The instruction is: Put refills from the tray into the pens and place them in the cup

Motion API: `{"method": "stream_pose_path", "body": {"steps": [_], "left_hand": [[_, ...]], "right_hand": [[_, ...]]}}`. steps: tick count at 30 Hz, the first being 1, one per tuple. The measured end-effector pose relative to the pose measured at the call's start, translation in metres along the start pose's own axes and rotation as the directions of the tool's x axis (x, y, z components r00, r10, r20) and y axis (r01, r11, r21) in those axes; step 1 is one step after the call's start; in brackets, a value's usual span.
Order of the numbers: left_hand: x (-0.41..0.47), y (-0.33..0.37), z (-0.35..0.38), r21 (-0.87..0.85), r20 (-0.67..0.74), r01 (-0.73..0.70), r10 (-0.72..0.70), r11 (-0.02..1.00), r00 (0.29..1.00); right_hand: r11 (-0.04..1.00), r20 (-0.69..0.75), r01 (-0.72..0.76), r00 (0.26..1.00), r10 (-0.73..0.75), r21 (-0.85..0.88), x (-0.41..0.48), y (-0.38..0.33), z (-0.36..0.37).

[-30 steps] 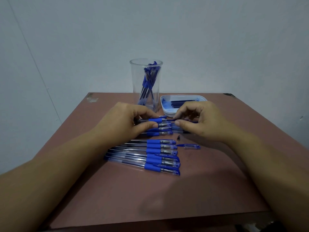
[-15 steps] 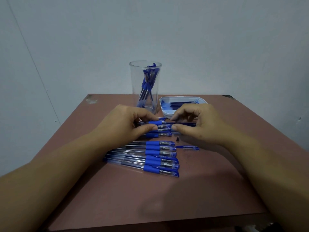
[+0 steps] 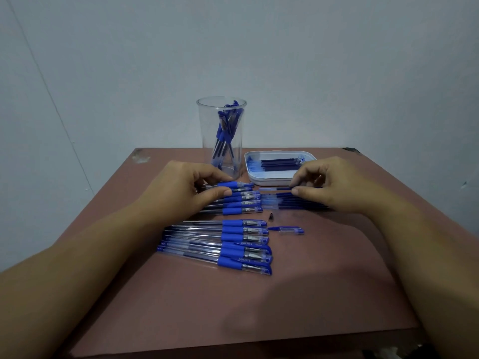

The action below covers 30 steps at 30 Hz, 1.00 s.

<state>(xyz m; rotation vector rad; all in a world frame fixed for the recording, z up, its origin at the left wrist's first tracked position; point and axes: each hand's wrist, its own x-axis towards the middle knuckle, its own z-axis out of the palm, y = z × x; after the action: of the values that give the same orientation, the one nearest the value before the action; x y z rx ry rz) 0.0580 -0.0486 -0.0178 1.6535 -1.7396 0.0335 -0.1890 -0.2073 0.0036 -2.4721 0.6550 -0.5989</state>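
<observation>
Head cam: the hands have come apart vs half a sec ago. Back then the right hand (image 3: 334, 185) was pinched right up against the front end of the pen (image 3: 234, 184) that the left hand (image 3: 186, 187) grips. Now it's off to the right w/ a thin refill (image 3: 274, 189) pinched btw thumb and forefinger, and there's a clear gap btw the refill's pale end and the pen. Left hand has barely shifted: thumb and fingers curled round the pen by its blue grip, held low over the top of the far row of pens (image 3: 233, 204).

Imo that means the refill isn't seated in this pen atm. Either it just got drawn out or the feed-in didn't take, can't tell which. So this pen isn't ready for the cup yet.

Going outward: under the right hand a bunch of loose refills (image 3: 293, 203) lie side by side on the counter (image 3: 233, 307), just in front of the white tray (image 3: 274, 181), which has more dark refills (image 3: 280, 163) in it. The clear cup (image 3: 204, 141) stands just left of the tray w/ a few finished pens (image 3: 226, 130) leaning inside. Nearer the camera there's a second row of pens (image 3: 220, 242), plus a tiny metal tip (image 3: 271, 216) and a loose cap (image 3: 287, 230) to its right. Lots of pens are on the counter vs few in the cup, so prob plenty left to do.
</observation>
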Motion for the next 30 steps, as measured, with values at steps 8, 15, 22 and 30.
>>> {"method": "stream_pose_path", "body": {"steps": [8,15,22,30], "left_hand": [[0.000,-0.003,0.002,-0.007,-0.006,0.010,-0.010,1.000,1.000],[-0.001,-0.005,0.003,-0.008,-0.023,0.012,-0.013,1.000,1.000],[-0.002,-0.007,0.000,-0.007,-0.017,0.033,-0.033,0.999,0.999],[-0.002,-0.008,-0.003,0.036,-0.019,0.028,-0.027,0.999,0.999]], "right_hand": [[0.989,0.095,-0.109,0.988,0.119,-0.104,0.002,0.013,-0.002],[0.986,0.093,-0.096,0.990,0.110,-0.137,0.001,0.009,-0.002],[0.995,-0.060,-0.051,0.997,0.046,-0.087,0.005,-0.003,-0.010],[0.974,0.046,-0.090,0.994,0.102,-0.208,0.065,0.000,-0.018]]}}
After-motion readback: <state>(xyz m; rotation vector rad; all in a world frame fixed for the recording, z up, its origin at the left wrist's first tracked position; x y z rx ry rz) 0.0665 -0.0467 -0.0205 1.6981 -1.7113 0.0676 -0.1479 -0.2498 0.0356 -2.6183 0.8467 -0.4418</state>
